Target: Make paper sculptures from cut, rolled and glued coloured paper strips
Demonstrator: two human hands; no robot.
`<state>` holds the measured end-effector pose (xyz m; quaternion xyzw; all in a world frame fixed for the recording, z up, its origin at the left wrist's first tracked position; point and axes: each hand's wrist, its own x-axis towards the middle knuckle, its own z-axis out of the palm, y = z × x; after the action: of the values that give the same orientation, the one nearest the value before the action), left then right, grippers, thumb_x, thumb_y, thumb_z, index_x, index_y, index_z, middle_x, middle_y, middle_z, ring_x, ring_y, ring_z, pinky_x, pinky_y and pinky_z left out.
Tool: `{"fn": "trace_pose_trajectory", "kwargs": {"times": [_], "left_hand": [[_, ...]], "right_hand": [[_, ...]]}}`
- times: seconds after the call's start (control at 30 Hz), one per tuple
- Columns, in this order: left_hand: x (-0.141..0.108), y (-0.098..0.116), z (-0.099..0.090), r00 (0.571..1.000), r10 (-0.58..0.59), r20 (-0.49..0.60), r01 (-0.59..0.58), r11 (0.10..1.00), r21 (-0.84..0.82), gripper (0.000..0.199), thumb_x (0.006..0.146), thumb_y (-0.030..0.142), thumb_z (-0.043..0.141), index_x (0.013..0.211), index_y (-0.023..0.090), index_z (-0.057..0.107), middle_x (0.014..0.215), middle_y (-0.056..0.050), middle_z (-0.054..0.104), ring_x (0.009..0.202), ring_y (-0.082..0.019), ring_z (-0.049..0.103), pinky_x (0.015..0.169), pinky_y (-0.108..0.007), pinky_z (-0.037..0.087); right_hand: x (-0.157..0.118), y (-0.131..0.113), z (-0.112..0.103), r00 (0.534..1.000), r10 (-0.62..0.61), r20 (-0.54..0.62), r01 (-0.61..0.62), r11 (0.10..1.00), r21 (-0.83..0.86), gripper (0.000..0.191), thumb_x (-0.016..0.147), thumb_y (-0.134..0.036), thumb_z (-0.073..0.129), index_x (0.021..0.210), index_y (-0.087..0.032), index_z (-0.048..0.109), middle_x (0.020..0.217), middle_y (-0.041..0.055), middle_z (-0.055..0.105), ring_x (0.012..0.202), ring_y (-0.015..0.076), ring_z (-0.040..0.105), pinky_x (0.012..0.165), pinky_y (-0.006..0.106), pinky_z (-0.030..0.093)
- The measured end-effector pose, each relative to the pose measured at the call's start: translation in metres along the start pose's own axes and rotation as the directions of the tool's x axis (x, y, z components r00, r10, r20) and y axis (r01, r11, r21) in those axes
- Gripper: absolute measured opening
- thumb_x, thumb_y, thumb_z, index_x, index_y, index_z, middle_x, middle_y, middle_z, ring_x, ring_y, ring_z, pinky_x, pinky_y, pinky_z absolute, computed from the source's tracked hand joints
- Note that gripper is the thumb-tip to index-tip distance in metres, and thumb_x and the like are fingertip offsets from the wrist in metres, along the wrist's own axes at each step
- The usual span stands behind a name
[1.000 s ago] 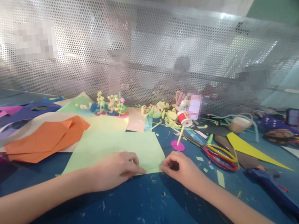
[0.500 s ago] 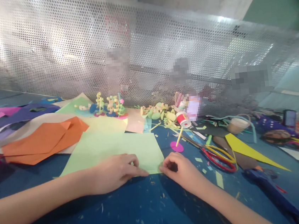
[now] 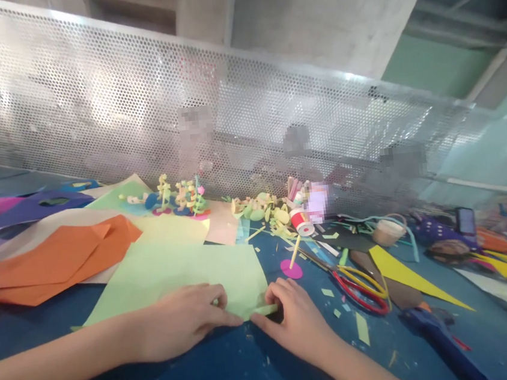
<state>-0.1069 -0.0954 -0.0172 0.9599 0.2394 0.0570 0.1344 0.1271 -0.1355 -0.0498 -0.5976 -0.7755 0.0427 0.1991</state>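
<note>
A light green sheet of paper (image 3: 198, 268) lies in front of me, its near right edge bent up into a narrow fold. My left hand (image 3: 185, 318) rests on the near edge, fingers curled and fingertips gripping the paper. Close to its fingertips, my right hand (image 3: 294, 321) pinches the folded edge at the right corner between thumb and fingers. Beyond that hand, a thin yellow stick stands on a magenta paper disc (image 3: 291, 269).
Scissors with red and yellow handles (image 3: 363, 287) and a blue-handled tool (image 3: 441, 339) lie to the right. Orange paper (image 3: 61, 258) is at left. Small paper flowers (image 3: 182, 197) and a red-white spool (image 3: 302, 222) stand before a perforated metal screen (image 3: 136, 105).
The near right edge of the green sheet, flat before, is now bent upward. My right hand has moved left toward the left hand. The view has tilted up slightly.
</note>
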Motion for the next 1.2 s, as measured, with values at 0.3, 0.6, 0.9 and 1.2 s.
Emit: {"fn": "trace_pose_trajectory", "kwargs": {"times": [0.3,0.6,0.9,1.2], "left_hand": [[0.0007,-0.0022,0.0024,0.999,0.04,-0.032,-0.04,0.999,0.009,0.049,0.082,0.007,0.043,0.117,0.039,0.054,0.096,-0.002,0.055,0.084,-0.016,0.057,0.076,-0.024,0.041],[-0.0004,-0.0005,0.0028,0.999,0.036,-0.024,-0.036,0.999,0.027,0.05,0.082,0.007,0.041,0.119,0.039,0.051,0.099,-0.002,0.054,0.087,-0.017,0.057,0.077,-0.026,0.041],[0.0011,0.002,0.0032,0.999,0.028,-0.017,-0.027,0.996,0.081,0.047,0.083,0.01,0.04,0.119,0.038,0.05,0.1,-0.003,0.053,0.086,-0.018,0.056,0.075,-0.027,0.041],[0.0001,0.0024,0.0039,0.998,0.041,-0.039,-0.037,0.995,0.091,0.047,0.083,0.009,0.041,0.118,0.037,0.052,0.099,-0.003,0.054,0.084,-0.017,0.057,0.076,-0.026,0.041]], "right_hand": [[0.0009,-0.001,0.0046,1.0,0.012,0.009,-0.011,0.999,-0.054,0.036,0.076,-0.053,0.054,0.068,-0.02,0.041,0.073,0.0006,0.048,0.074,0.0194,0.045,0.065,0.03,0.035],[0.0005,-0.0038,0.0039,1.0,0.014,-0.011,-0.014,0.996,-0.087,0.037,0.075,-0.054,0.053,0.068,-0.021,0.042,0.072,0.0008,0.048,0.074,0.0199,0.046,0.065,0.03,0.035],[0.001,-0.0073,0.0031,0.999,0.029,-0.028,-0.032,0.995,-0.095,0.035,0.072,-0.052,0.058,0.068,-0.021,0.043,0.072,0.0005,0.049,0.073,0.0198,0.047,0.064,0.03,0.034],[0.0012,-0.0075,0.0019,0.998,0.057,-0.014,-0.058,0.996,-0.067,0.03,0.07,-0.044,0.06,0.068,-0.021,0.04,0.072,-0.0002,0.049,0.074,0.0195,0.047,0.066,0.03,0.036]]}}
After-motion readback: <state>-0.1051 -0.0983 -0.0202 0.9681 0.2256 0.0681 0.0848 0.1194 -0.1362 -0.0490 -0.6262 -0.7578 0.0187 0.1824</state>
